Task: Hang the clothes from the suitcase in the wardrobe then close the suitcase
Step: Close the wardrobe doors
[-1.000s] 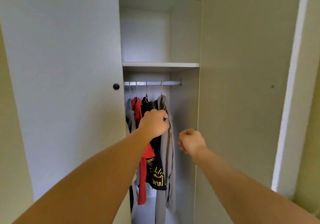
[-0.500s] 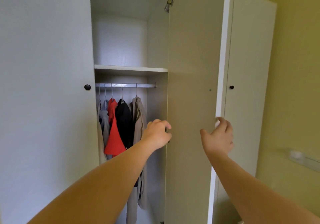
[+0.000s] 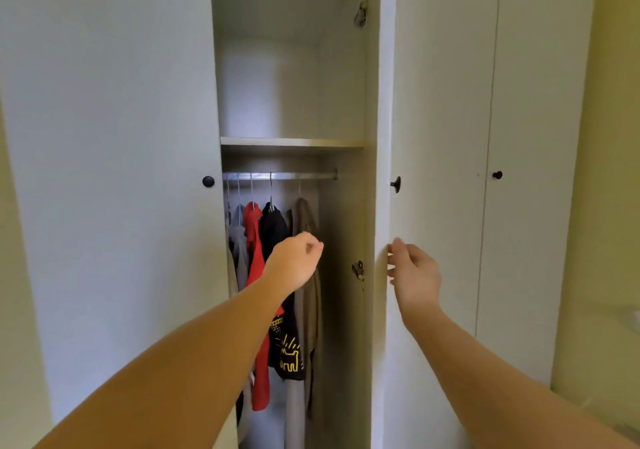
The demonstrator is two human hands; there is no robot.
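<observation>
White panels front the wardrobe [image 3: 104, 136], and in its open middle bay the clothes [image 3: 254, 240] hang on hangers from the metal rail [image 3: 294, 175] under the shelf [image 3: 291, 142]: a grey piece, a red one, a black shirt with a yellow print, and a beige garment furthest right. The left hand [image 3: 298, 261] hovers in front of the clothes with its fingers curled into a fist that holds nothing. The right hand [image 3: 414, 272] reaches to the open door [image 3: 436, 119] below its dark knob [image 3: 396, 184], fingers loosely extended, tips touching the door's edge.
</observation>
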